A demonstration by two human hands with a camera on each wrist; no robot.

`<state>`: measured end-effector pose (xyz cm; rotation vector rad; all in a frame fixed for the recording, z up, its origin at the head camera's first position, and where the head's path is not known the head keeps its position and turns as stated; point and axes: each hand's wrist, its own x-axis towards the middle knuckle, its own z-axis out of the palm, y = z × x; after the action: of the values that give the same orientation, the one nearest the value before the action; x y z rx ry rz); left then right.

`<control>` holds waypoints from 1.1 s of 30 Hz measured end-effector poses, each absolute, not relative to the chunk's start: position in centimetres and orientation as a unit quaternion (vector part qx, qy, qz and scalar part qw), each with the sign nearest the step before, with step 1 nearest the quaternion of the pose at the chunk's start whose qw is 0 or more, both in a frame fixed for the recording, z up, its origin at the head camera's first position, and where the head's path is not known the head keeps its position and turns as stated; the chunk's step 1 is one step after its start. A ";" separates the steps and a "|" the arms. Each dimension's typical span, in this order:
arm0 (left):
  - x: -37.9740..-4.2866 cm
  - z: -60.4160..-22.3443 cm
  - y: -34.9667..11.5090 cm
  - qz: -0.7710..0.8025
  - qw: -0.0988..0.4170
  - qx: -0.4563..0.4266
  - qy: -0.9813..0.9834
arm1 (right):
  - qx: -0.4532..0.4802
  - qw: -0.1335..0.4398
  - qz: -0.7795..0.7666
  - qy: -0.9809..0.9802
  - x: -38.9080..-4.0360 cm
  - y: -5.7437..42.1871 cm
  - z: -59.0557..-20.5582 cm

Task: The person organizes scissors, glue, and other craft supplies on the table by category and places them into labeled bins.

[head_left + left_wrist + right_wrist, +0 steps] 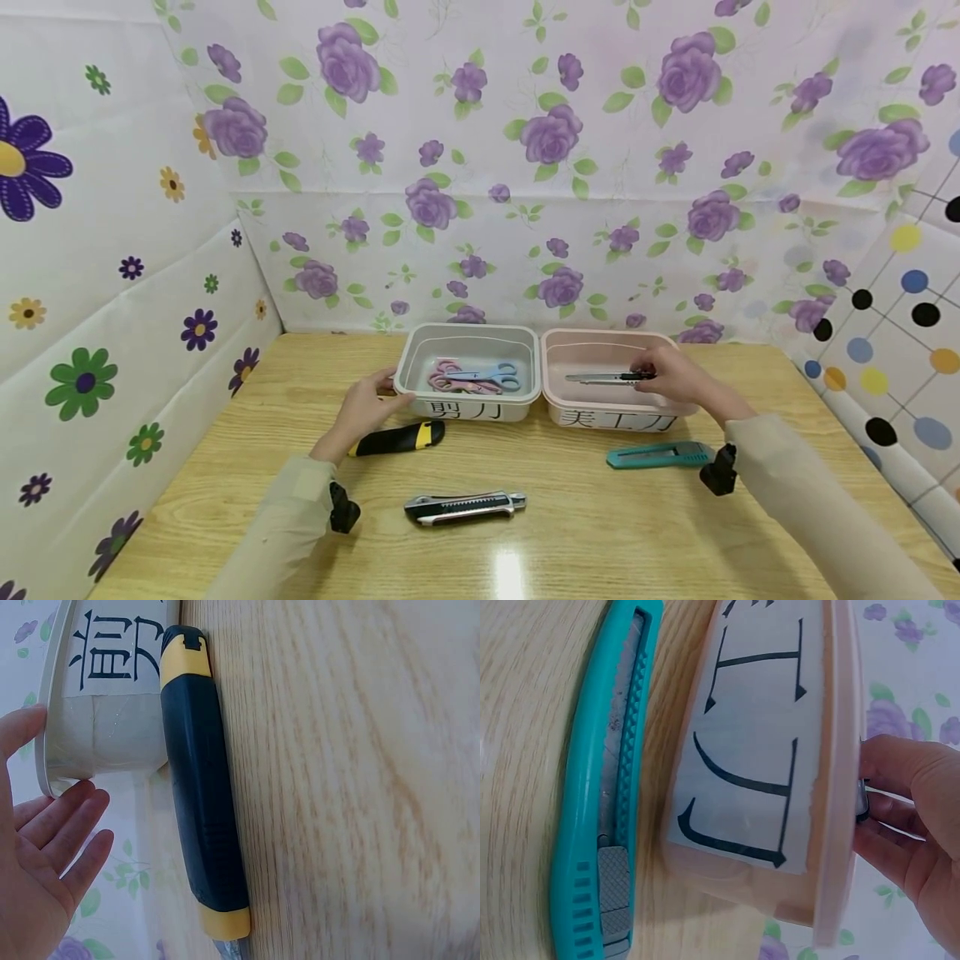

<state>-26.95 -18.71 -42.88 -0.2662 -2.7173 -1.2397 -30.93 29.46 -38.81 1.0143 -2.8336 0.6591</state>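
Observation:
My left hand (372,406) holds the left front corner of a grey bin (472,408), thumb at the rim and fingers against the side. Pink and light-blue scissors (504,375) lie inside that bin. Reaching into the pink bin (558,408) beside it, my right hand (667,373) pinches the dark end of a slim silver utility knife (600,379); in the right wrist view the rim hides most of it. A black-and-yellow utility knife (199,787) lies below my left hand. In front of the pink bin rests a teal utility knife (604,780).
A silver-and-black utility knife (465,507) lies on the wooden table (570,533), nearer to me than the bins. Both bins carry labels with black characters on their fronts. Flowered cloth (480,208) hangs behind them, and patterned cloth lines both sides.

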 end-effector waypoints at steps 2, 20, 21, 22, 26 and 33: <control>-27.0 -43.0 -18.7 -0.414 0.072 -0.088 -0.903 | 0.331 0.028 0.209 -0.920 -31.1 29.5 -39.0; -27.0 -42.8 -18.7 -0.423 0.066 -0.083 -0.900 | 0.310 0.000 0.190 -0.932 -31.6 28.8 -40.3; -26.9 -42.8 -18.7 -0.423 0.066 -0.084 -0.900 | 0.310 -0.002 0.190 -0.932 -31.6 28.8 -40.2; -26.9 -42.8 -18.7 -0.423 0.066 -0.085 -0.900 | 0.310 -0.003 0.189 -0.932 -31.5 28.8 -40.2; -26.8 -42.6 -18.7 -0.423 0.067 -0.087 -0.899 | 0.312 -0.003 0.186 -0.932 -31.6 28.8 -40.2; -26.8 -42.7 -18.7 -0.422 0.068 -0.084 -0.900 | 0.295 -0.012 0.196 -0.935 -31.6 29.0 -40.7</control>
<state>-26.79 -18.68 -42.71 -0.2541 -2.7114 -1.2715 -31.64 28.99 -40.70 0.9342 -2.9599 0.6212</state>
